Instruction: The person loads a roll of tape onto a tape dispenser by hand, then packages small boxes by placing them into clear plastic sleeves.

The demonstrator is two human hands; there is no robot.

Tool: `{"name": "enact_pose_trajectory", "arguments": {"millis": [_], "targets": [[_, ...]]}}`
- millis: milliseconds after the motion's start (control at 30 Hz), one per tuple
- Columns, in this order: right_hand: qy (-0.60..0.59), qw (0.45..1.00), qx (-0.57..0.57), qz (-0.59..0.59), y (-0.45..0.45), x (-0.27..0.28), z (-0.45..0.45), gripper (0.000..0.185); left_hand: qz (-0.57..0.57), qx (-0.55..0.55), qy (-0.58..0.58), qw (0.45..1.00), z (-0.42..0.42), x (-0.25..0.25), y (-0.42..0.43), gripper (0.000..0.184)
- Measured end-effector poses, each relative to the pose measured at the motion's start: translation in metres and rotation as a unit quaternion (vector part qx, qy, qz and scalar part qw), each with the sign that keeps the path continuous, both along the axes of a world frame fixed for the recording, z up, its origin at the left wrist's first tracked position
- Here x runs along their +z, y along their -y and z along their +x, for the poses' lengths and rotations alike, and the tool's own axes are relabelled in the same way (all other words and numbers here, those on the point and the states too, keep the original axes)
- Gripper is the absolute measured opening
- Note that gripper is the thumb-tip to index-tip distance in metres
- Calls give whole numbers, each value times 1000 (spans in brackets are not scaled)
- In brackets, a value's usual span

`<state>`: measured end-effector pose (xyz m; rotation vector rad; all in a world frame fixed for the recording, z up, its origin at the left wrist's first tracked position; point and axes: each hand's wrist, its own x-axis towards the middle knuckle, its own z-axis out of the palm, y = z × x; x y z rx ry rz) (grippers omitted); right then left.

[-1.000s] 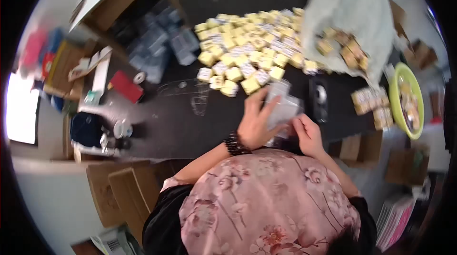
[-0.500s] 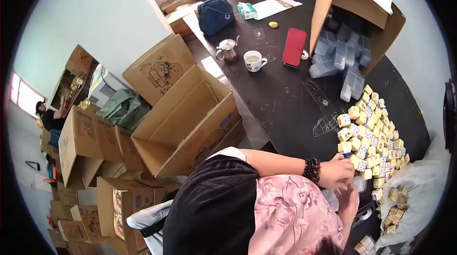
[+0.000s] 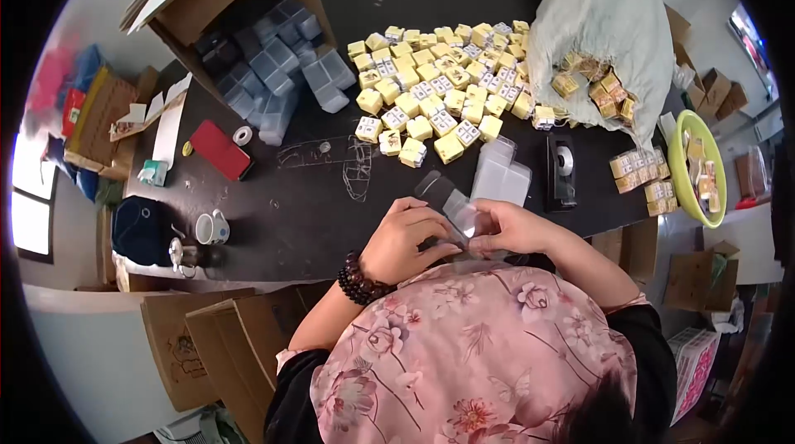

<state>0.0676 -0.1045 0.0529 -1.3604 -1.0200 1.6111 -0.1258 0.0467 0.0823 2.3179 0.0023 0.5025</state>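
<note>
A clear plastic box (image 3: 454,205) with compartments is between my two hands, low in front of my body. My right hand (image 3: 517,227) pinches its right side between thumb and fingers. On the other side, my left hand (image 3: 406,241), with dark beads at the wrist, has its fingers curled against the box; its fingertips are partly hidden. Just beyond lies another clear compartment box (image 3: 503,175) on the black table (image 3: 306,237). Several small yellow blocks (image 3: 431,88) with printed faces spread behind it, and a black tape dispenser (image 3: 561,172) stands to the right.
A cardboard carton (image 3: 186,9) at the back left spills clear plastic boxes (image 3: 269,71). A white sack (image 3: 600,9) holds bundled blocks. A yellow-green basket (image 3: 689,125) is at right. On the left are a red phone case (image 3: 219,150), a mug (image 3: 213,227) and a metal pot (image 3: 179,252).
My view has swung to the right, bringing the hands from the right edge to the middle. The clear box between them now shows plainly; both hands stay close together.
</note>
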Motion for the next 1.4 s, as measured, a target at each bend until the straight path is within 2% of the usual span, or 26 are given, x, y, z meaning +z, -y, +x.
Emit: {"name": "enact_pose_trajectory", "arguments": {"millis": [67, 100, 133, 167, 200, 300, 333, 367, 433, 500, 567, 600, 633, 700, 733, 767, 833, 867, 933, 967, 1000, 1067, 1100, 1167, 1200, 1400], "targets": [[-4, 1000, 19, 23, 1, 1, 0, 47, -92, -4, -36, 995, -10, -3, 2, 13], [-3, 998, 48, 49, -1, 3, -1, 51, -93, -14, -36, 995, -14, -4, 3, 13], [-10, 997, 70, 44, -4, 6, -3, 54, -178, -26, -73, 981, -16, -4, 3, 11], [29, 995, 81, 53, -7, 5, -5, 53, -260, -40, -110, 958, -18, -5, 3, 11], [70, 992, 88, 61, -9, 4, -6, 52, -259, -67, -139, 953, -20, -15, 0, 13], [206, 973, -44, 94, -19, 12, 16, 33, -401, -114, -208, 885, -26, -35, 1, 23], [315, 918, -153, 185, -25, 9, 41, 27, -398, -128, -211, 884, -26, -44, 3, 23], [318, 863, -317, 232, -29, -12, 74, 24, -451, -141, -230, 851, -25, -52, 4, 27], [500, 691, -469, 228, -23, -28, 152, 20, -550, -194, -232, 778, -25, -61, 9, 34], [582, 623, -509, 119, 0, -47, 228, 26, -521, -195, -249, 793, -20, -57, 10, 36], [622, 584, -516, 81, 13, -68, 269, 32, -492, -192, -260, 808, -13, -58, 8, 38], [633, 613, -469, 61, 11, -64, 274, 53, -501, -202, -286, 791, -10, -62, 4, 39], [632, 613, -469, 61, 7, -64, 274, 53, -510, -211, -313, 773, -7, -63, 3, 40], [606, 643, -458, 101, -9, -64, 267, 78, -519, -201, -305, 773, 3, -50, 4, 43], [552, 687, -462, 95, -15, -67, 272, 89, -528, -192, -294, 773, 9, -42, 4, 46], [549, 689, -464, 95, -17, -73, 278, 89, -527, -190, -297, 773, 12, -39, 6, 46], [478, 696, -519, 133, -25, -70, 270, 90, -620, -105, -146, 763, 16, -34, 8, 51], [392, 747, -524, 120, -20, -69, 264, 87, -596, -75, -82, 795, 21, -34, 8, 55], [183, 819, -541, 56, -8, -20, 210, 82, -554, -1, -63, 830, 25, -34, 0, 57], [57, 855, -508, 87, 3, -10, 190, 77, -541, 6, -51, 840, 30, -30, -3, 57], [-73, 874, -467, 115, 15, -3, 170, 72, -516, 22, -59, 854, 36, -25, -3, 57], [-174, 883, -396, 182, 25, 19, 117, 67, -467, 33, -66, 881, 49, -22, 0, 56], [-182, 881, -393, 192, 25, 27, 91, 61, -467, 35, -70, 881, 55, -21, 3, 56], [-5, 905, -345, 250, 29, 20, 61, 54, -443, 7, -83, 893, 65, -17, 10, 56], [36, 898, -350, 263, 30, 14, 51, 49, -435, 1, -84, 897, 68, -14, 14, 56], [-17, 880, -409, 243, 35, 17, 38, 42, -444, 12, -16, 896, 71, -12, 26, 53]]}}
